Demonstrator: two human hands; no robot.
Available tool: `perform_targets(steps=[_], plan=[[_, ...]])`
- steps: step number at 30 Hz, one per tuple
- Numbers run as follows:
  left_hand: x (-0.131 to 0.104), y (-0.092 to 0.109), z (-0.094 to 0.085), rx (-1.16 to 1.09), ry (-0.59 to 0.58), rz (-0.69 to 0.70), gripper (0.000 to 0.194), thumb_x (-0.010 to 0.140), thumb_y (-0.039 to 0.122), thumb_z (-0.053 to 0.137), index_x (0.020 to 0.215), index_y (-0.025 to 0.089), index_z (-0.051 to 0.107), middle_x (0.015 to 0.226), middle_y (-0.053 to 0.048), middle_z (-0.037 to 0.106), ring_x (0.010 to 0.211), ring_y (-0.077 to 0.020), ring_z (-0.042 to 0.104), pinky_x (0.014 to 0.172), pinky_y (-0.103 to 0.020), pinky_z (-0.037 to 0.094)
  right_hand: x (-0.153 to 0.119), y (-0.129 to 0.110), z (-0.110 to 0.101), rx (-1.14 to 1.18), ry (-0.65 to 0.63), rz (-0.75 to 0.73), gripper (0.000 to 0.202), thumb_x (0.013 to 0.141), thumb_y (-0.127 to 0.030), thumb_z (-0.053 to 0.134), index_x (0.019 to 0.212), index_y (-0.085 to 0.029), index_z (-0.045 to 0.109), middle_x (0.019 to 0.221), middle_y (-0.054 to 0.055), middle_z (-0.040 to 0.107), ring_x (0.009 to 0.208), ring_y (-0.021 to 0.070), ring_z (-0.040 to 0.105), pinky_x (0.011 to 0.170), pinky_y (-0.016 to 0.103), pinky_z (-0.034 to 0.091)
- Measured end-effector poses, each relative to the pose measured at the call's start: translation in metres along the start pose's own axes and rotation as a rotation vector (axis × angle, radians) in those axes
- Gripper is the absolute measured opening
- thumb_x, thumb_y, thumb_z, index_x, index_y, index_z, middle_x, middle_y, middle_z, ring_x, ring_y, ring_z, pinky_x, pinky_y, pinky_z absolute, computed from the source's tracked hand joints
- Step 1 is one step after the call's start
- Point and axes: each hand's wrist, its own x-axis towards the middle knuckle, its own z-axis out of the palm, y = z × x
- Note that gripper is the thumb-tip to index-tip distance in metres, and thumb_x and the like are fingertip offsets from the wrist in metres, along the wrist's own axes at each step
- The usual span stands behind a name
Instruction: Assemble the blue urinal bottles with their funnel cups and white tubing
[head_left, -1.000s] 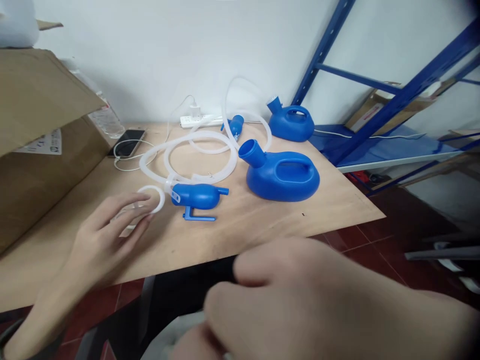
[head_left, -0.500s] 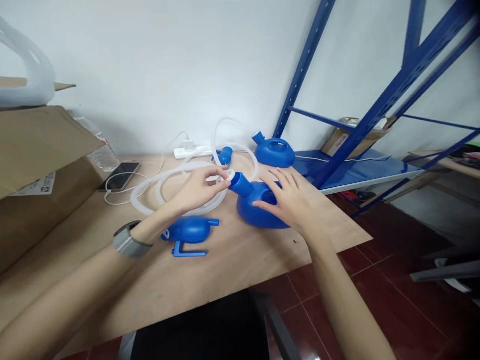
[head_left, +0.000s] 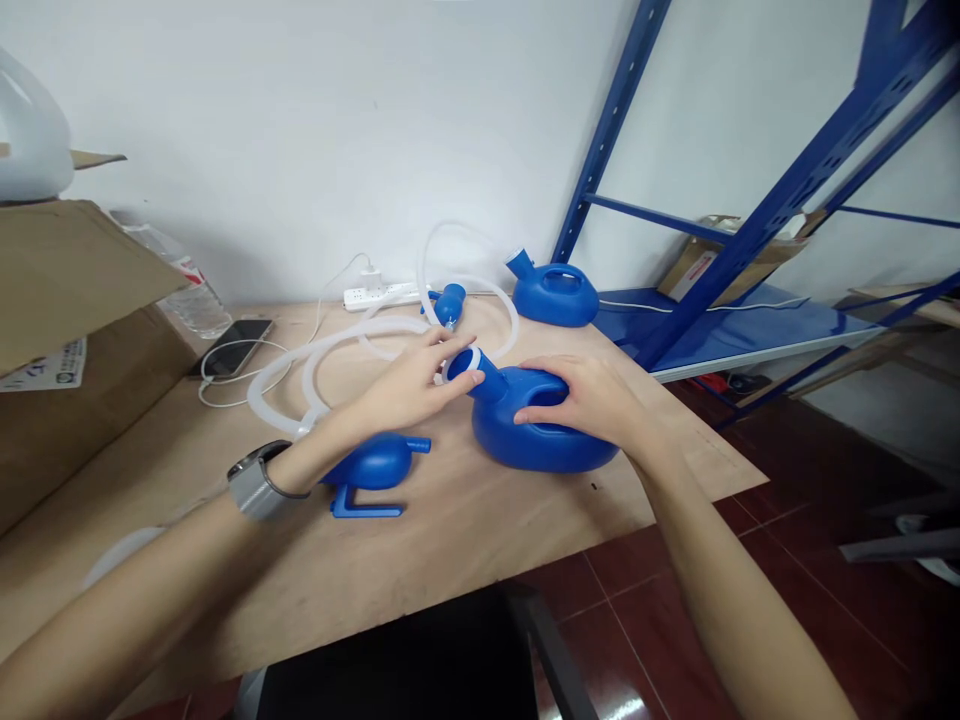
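A blue plastic urinal bottle (head_left: 517,450) stands on the table, its angled neck pointing up and left. My left hand (head_left: 420,385) is at the neck's mouth, thumb and fingers around a white ring (head_left: 452,362) that sits at the rim. Over the bottle's handle lies my right hand (head_left: 589,398), fingers on top and thumb along the near side, gripping it. Left of the bottle, partly behind my left wrist, a blue bulb-shaped part (head_left: 382,462) with a short spout and an L-shaped arm rests on the table.
A second blue urinal bottle (head_left: 555,300) stands at the back beside the blue metal rack (head_left: 611,130). Coiled clear tubing (head_left: 262,395), a small blue part (head_left: 452,300), a power strip (head_left: 390,296) and a phone (head_left: 238,345) lie behind. A cardboard box (head_left: 90,430) is at left.
The white ring, pinched above the mouth before, is now at the rim under my left hand. My right hand has closed from a spread pose onto the bottle's handle. The view shifted slightly.
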Motion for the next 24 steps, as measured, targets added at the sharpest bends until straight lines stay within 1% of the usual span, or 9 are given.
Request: perform_targets(steps=[3, 5, 8, 10, 14, 17, 19, 22, 24], plan=[[-0.002, -0.001, 0.011, -0.020, -0.003, 0.062, 0.041, 0.102, 0.041, 0.062, 0.138, 0.023, 0.069, 0.135, -0.011, 0.069, 0.124, -0.0319, 0.064, 0.118, -0.047, 0.046, 0.000, 0.001, 0.003, 0.003, 0.023, -0.009, 0.060, 0.081, -0.063, 0.088, 0.127, -0.025, 0.080, 0.122, 0.007, 0.083, 0.111, 0.0346, 0.078, 0.097, 0.047, 0.062], [-0.001, -0.003, 0.019, -0.076, 0.004, 0.057, 0.039, 0.100, 0.042, 0.065, 0.135, 0.023, 0.068, 0.133, -0.011, 0.071, 0.127, -0.0330, 0.064, 0.121, -0.048, 0.044, 0.000, 0.002, 0.005, 0.010, 0.030, -0.008, 0.061, 0.080, -0.064, 0.088, 0.127, -0.026, 0.080, 0.121, 0.007, 0.083, 0.109, 0.0348, 0.079, 0.097, 0.047, 0.062], [0.000, -0.007, 0.027, -0.073, 0.015, 0.036, 0.065, 0.085, 0.048, 0.084, 0.140, 0.020, 0.064, 0.146, -0.016, 0.066, 0.136, -0.0384, 0.060, 0.123, -0.051, 0.042, 0.000, 0.003, 0.005, 0.024, 0.029, -0.007, 0.063, 0.079, -0.066, 0.088, 0.127, -0.026, 0.080, 0.122, 0.007, 0.083, 0.110, 0.0355, 0.078, 0.097, 0.048, 0.062], [0.001, -0.010, 0.031, -0.035, 0.033, 0.049, 0.078, 0.083, 0.049, 0.086, 0.148, 0.017, 0.057, 0.157, -0.021, 0.058, 0.146, -0.0401, 0.053, 0.127, -0.052, 0.038, 0.001, 0.002, 0.005, 0.021, 0.031, -0.010, 0.064, 0.079, -0.067, 0.088, 0.128, -0.027, 0.080, 0.122, 0.007, 0.083, 0.111, 0.0365, 0.078, 0.095, 0.047, 0.062], [0.000, -0.016, 0.038, -0.018, 0.063, 0.099, 0.079, 0.093, 0.045, 0.074, 0.161, 0.019, 0.044, 0.170, -0.019, 0.044, 0.161, -0.0346, 0.038, 0.135, -0.050, 0.026, 0.001, 0.001, 0.005, 0.015, 0.047, 0.012, 0.063, 0.078, -0.069, 0.087, 0.125, -0.028, 0.082, 0.118, 0.006, 0.084, 0.108, 0.0371, 0.078, 0.092, 0.047, 0.062], [-0.003, -0.017, 0.043, -0.029, 0.070, 0.084, 0.080, 0.095, 0.043, 0.070, 0.165, 0.021, 0.038, 0.176, -0.016, 0.036, 0.165, -0.0331, 0.031, 0.137, -0.051, 0.023, 0.001, -0.001, 0.005, 0.036, 0.046, 0.028, 0.061, 0.078, -0.069, 0.087, 0.125, -0.029, 0.083, 0.119, 0.006, 0.084, 0.108, 0.0361, 0.078, 0.093, 0.047, 0.062], [-0.005, -0.014, 0.045, -0.030, 0.076, 0.059, 0.080, 0.096, 0.041, 0.069, 0.167, 0.021, 0.036, 0.176, -0.016, 0.036, 0.165, -0.0340, 0.031, 0.135, -0.053, 0.026, 0.001, -0.002, 0.005, 0.047, 0.040, 0.045, 0.063, 0.077, -0.069, 0.088, 0.125, -0.029, 0.082, 0.120, 0.005, 0.084, 0.108, 0.0358, 0.078, 0.093, 0.046, 0.062], [-0.006, -0.008, 0.049, -0.086, 0.089, -0.007, 0.080, 0.096, 0.038, 0.069, 0.168, 0.023, 0.036, 0.172, -0.017, 0.041, 0.161, -0.0374, 0.035, 0.123, -0.054, 0.046, 0.001, -0.003, 0.005, 0.059, 0.034, 0.070, 0.065, 0.075, -0.069, 0.089, 0.125, -0.028, 0.082, 0.118, 0.005, 0.084, 0.107, 0.0359, 0.079, 0.092, 0.045, 0.062], [-0.007, -0.006, 0.051, -0.149, 0.102, -0.046, 0.079, 0.095, 0.038, 0.070, 0.167, 0.028, 0.039, 0.171, -0.015, 0.042, 0.160, -0.0394, 0.036, 0.112, -0.052, 0.055, 0.001, -0.004, 0.004, 0.066, 0.027, 0.076, 0.064, 0.075, -0.070, 0.089, 0.124, -0.029, 0.083, 0.117, 0.005, 0.084, 0.107, 0.0357, 0.079, 0.091, 0.045, 0.062]])
